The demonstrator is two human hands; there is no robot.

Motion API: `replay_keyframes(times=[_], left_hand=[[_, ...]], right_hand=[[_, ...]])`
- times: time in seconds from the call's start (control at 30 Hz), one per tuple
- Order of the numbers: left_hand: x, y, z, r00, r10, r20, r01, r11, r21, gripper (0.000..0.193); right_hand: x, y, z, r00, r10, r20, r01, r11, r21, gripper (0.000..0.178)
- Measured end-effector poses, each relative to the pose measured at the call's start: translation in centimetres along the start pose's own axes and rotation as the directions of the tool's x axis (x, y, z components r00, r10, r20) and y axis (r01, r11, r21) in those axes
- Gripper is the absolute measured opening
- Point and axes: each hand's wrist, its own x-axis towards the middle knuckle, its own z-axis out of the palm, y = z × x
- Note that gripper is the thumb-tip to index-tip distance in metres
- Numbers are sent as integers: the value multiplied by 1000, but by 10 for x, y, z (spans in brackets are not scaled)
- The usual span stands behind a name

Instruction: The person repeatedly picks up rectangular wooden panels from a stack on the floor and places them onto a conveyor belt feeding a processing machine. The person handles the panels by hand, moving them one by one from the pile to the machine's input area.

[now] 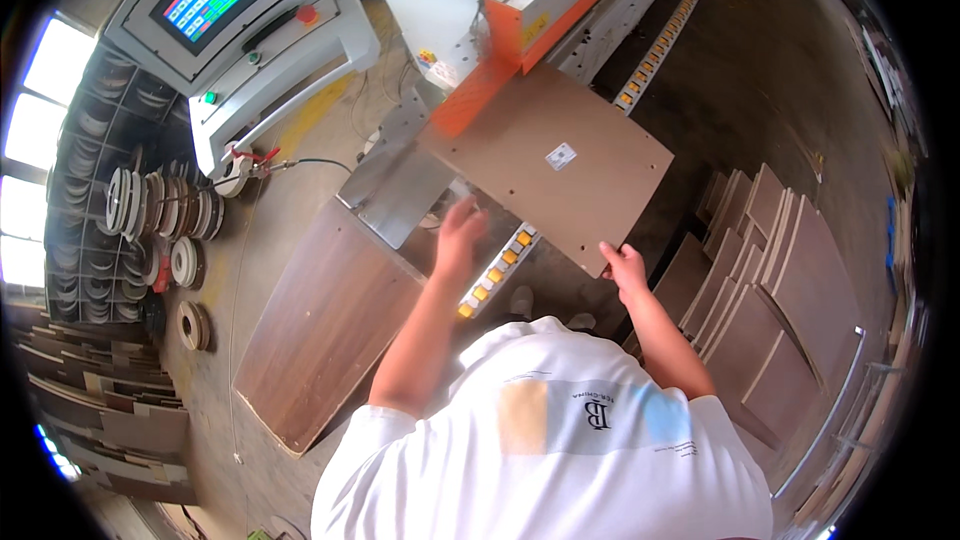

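A flat brown board [565, 190] with a small white label and several small holes lies on the machine's infeed, its far left edge by the orange guard [482, 95]. At its near right corner, my right hand [622, 268] pinches the edge, thumb on top. My left hand [460, 235] is raised just off the board's near left edge, beside the metal plate [405, 195]. Motion smears its fingers, so I cannot make out whether they are closed. Below the board runs a rail of yellow rollers [495, 273].
A wood-grain tabletop [325, 325] stands at my left. Stacked brown panels [765, 290] lean at my right. Beyond are a control console [225, 15] with a lit screen, rolls of edge banding [165, 205] on the left, and a longer roller rail [672, 30] at the far right.
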Motion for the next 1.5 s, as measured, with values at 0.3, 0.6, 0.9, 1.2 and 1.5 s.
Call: replay_keyframes(times=[0.3,0.6,0.9,1.2,1.5], left_hand=[[99,135,-251,684,436,-585,-374,898,231,43],[146,215,-422,620,563,-546,-226,795,564,32],[79,244,-371,345,923,-169,-159,235,959,22],[-40,276,-169,536,844,27,-714,436,548,38],[-174,52,43,839,-426,338,-515,-423,745,44]], right_hand=[[-32,41,-55,992,125,-9,-122,981,147,35],[-119,200,-152,997,64,53,-41,934,-356,33],[-176,221,-150,1000,-6,-9,-1,743,-669,44],[-140,221,-90,996,92,-1,-92,993,-67,33],[-248,271,-138,901,-28,-433,53,998,44,35]])
